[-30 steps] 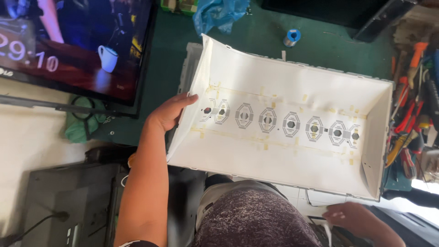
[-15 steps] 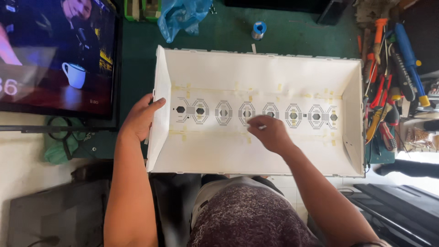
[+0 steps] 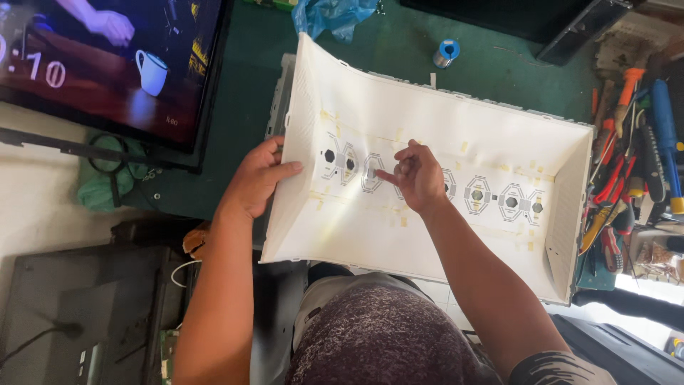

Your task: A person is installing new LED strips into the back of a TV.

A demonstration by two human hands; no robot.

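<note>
Panel: we have the white reflector tray (image 3: 370, 235) lying on the green bench (image 3: 242, 128), its near long edge toward our lap and its left end tipped up a little.
Light strip: the row of hexagon-marked lenses (image 3: 491, 196) runs from about 9 o'clock to 3 o'clock across the tray's floor, held down with small yellowish tape tabs.
Left hand: our left hand (image 3: 258, 180) clasps the tray's left wall at 9 o'clock, thumb inside, the other digits hidden behind the wall.
Right hand: our right hand (image 3: 417, 178) rests near the tray's middle, fingers (image 3: 390, 173) loosely curled with the forefinger tip pressed on a lens; it holds nothing.
Doing it well, as we judge: we should keep the left grip firm so the tray cannot slide, press straight down with the fingertip and not drag sideways, lest a lens or tape tab lift.
Around us: a lit screen (image 3: 107, 64) at 10 o'clock, hand tools (image 3: 634, 157) heaped at 3 o'clock, a blue spool (image 3: 447, 51) at 12 o'clock.
</note>
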